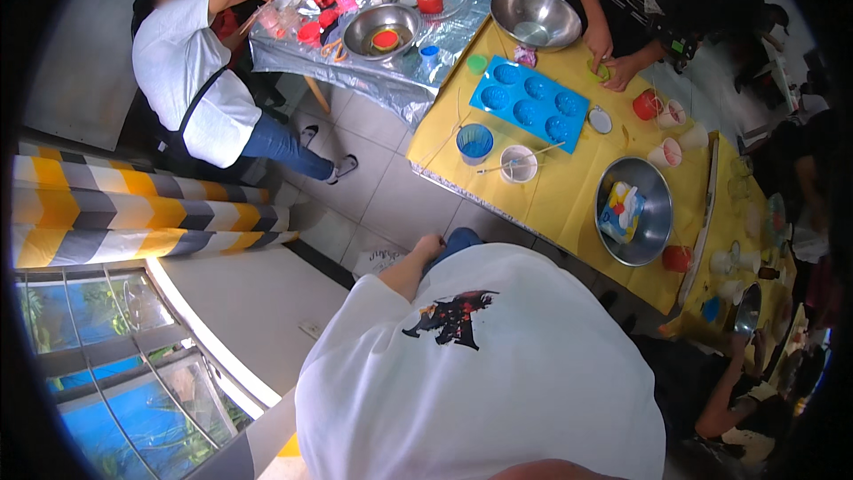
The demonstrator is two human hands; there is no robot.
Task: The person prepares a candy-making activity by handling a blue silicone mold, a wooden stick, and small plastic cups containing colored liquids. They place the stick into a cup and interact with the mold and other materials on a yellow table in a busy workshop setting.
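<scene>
My left hand (429, 247) hangs low beside my jeans, below the near edge of the yellow-covered table (551, 187). Its fingers are too small and partly hidden to read, and I see nothing in it. My right hand is outside the picture. Nearest on the table are a blue cup (475, 144) and a white cup (519, 165) with a stick across it. Behind them lies a blue mold (530, 100) with several round cavities. To the right, a steel bowl (659, 236) holds a soft, colourful pack (620, 212).
Across the table, a person's hands (609, 67) handle something green beside a steel bowl (536, 18). Another person (200, 71) stands by the foil-covered table (355, 76) with red cups and a bowl. A barred window (133, 364) and curtain (133, 213) flank my left.
</scene>
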